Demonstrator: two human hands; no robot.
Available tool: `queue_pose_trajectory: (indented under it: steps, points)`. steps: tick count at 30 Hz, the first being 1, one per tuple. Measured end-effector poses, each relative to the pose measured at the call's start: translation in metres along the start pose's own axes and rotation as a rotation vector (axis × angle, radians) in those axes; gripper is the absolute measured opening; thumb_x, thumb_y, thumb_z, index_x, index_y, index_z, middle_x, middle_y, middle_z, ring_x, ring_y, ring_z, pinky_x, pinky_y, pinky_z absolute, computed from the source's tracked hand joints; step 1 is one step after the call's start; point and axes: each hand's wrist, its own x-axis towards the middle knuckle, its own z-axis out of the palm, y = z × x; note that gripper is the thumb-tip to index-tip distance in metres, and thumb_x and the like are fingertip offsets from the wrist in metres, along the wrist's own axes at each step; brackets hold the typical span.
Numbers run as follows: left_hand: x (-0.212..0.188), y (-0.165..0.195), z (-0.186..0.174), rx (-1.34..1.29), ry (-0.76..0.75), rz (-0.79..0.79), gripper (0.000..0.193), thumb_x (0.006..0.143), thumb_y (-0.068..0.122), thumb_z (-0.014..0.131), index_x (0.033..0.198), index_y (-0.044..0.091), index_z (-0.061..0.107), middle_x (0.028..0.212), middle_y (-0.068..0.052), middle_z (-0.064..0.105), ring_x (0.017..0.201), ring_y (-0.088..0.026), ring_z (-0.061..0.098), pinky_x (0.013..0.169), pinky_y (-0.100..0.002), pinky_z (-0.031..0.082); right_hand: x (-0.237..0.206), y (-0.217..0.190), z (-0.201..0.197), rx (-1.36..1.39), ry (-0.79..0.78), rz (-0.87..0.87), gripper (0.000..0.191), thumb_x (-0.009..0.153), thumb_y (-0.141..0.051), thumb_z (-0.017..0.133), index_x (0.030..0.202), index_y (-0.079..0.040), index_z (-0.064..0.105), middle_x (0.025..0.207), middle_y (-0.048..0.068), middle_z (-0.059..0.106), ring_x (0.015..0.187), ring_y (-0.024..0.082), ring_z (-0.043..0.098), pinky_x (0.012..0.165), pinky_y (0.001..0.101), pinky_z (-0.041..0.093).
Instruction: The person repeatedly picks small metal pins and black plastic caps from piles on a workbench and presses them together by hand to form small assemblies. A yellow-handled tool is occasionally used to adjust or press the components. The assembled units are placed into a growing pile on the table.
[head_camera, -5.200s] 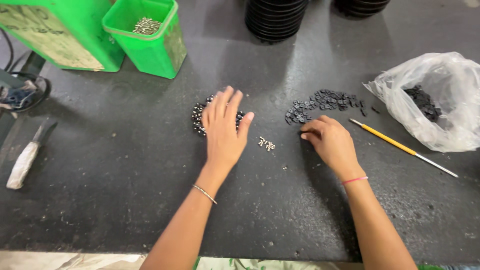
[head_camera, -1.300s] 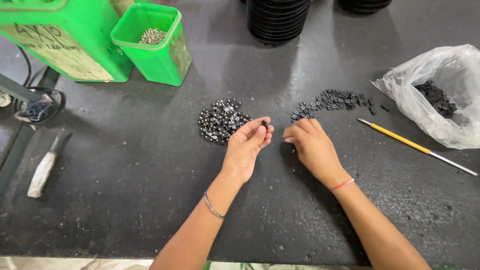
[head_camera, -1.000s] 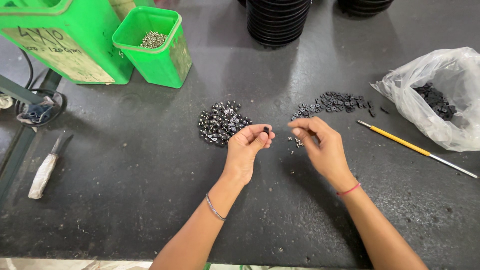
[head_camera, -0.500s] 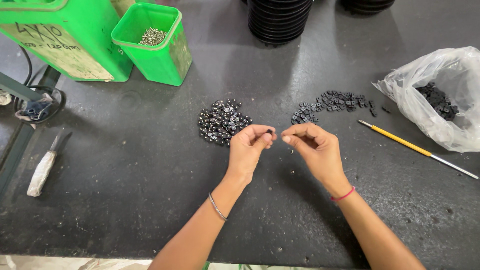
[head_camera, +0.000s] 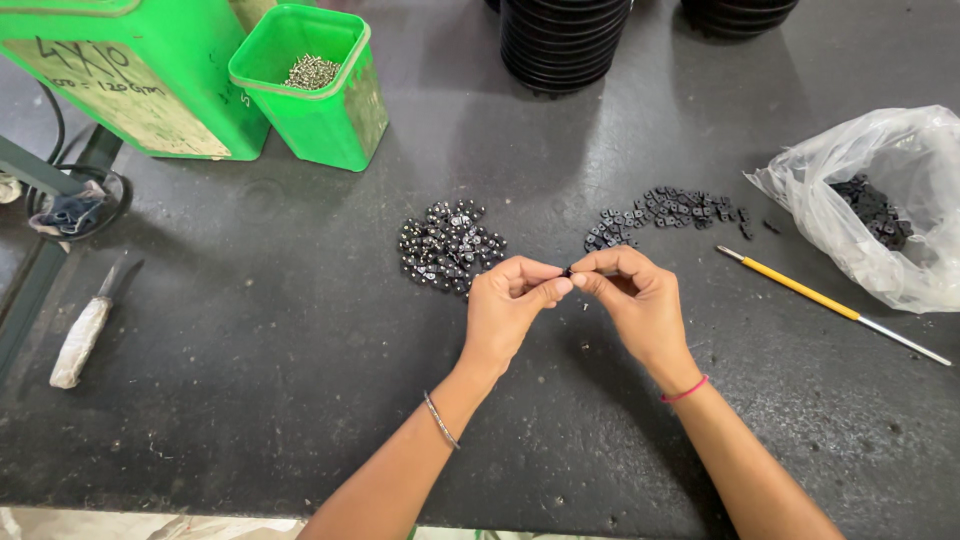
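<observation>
left hand (head_camera: 505, 305) + right hand (head_camera: 640, 300) pinch 1 small black part (head_camera: 567, 271) | matte dark table (head_camera: 250, 330)

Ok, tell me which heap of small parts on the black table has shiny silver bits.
The left heap, near the left hand; the right heap is plain black.

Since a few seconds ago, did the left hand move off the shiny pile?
Yes. The left hand lay flat on the shiny pile; now it is lifted off, beside the pile, fingertips meeting the right hand over a tiny black piece.
</observation>
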Motion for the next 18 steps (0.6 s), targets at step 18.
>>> queue_pose_trajectory:
  steps: [18]
  points:
    - [-0.013,0.024,0.01,0.469,0.012,0.18,0.01,0.085,0.005,0.079,0.092,0.0,0.073,0.081,-0.004,0.077,0.072,-0.008,0.067,0.069,-0.025,0.054,0.001,0.024,-0.007,-0.048,-0.113,-0.006,0.006,0.092,0.002,0.07,0.096,-0.001,0.071,0.089,0.0,0.073,0.084,0.006,0.065,0.078,0.0231,0.055]
